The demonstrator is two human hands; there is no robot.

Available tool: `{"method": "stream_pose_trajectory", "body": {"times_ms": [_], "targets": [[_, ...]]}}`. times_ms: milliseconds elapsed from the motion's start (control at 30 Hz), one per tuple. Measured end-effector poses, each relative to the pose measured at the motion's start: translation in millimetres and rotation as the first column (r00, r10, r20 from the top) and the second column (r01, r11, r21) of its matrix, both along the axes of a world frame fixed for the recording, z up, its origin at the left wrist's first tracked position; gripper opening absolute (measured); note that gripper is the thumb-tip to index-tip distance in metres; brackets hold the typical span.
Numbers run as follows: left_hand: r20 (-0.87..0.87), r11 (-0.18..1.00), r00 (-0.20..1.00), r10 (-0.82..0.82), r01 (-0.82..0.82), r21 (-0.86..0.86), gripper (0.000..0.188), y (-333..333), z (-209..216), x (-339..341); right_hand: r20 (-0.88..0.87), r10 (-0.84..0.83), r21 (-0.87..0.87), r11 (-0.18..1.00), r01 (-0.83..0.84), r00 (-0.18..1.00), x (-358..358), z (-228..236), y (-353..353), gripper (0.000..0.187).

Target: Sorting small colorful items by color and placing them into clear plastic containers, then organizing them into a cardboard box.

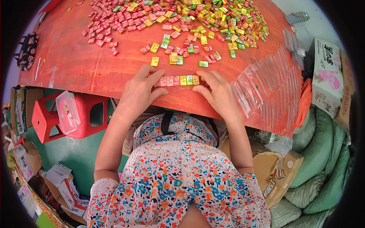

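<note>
A straight row of small candy-like boxes (176,81), red and pink at the left, yellow and green toward the right, lies near the front edge of the red table (106,72). At the row's left end, my left hand (141,86) curls its thumb and index finger around the boxes. My right hand (217,90) grips the opposite end the same way, thumb at the near side and index finger at the far side. Just beyond my left hand sits a loose yellow box (154,61). A green box (203,64) lies beyond the row, near my right hand.
A big heap of similar small boxes (224,19) covers the table's far side. Clear plastic sleeves (268,85) lie fanned at the right. Red stools (89,114), one with a clear lid (67,112), stand left. Cartons (277,174) and green sacks (319,148) crowd the right.
</note>
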State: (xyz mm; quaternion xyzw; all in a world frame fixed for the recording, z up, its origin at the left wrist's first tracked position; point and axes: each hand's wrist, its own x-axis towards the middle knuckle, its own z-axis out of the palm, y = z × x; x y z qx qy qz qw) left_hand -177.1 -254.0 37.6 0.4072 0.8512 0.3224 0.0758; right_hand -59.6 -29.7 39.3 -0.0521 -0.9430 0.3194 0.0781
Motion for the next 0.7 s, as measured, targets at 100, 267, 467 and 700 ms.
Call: {"method": "stream_pose_trajectory", "body": {"times_ms": [100,267,467,700], "targets": [[0.043,1.000,0.999,-0.021,0.021,0.005,0.042,5,-2,-2,-0.110,0.069,0.087,0.994,-0.060,0.991,-1,-3,6,0.043],[0.019,0.998,0.998,-0.064,0.064,0.014,0.030,11,0,1,-0.052,0.125,0.152,0.982,-0.116,0.991,-8,-11,-7,0.035],[0.019,0.979,0.979,-0.202,0.201,0.036,0.027,38,14,5,-0.207,-0.034,0.089,0.995,0.053,0.978,28,-6,-10,0.032],[-0.090,0.806,0.819,-0.567,0.574,0.146,0.025,137,19,19,-0.209,-0.400,0.110,0.897,0.428,0.892,102,15,23,0.031]]}}
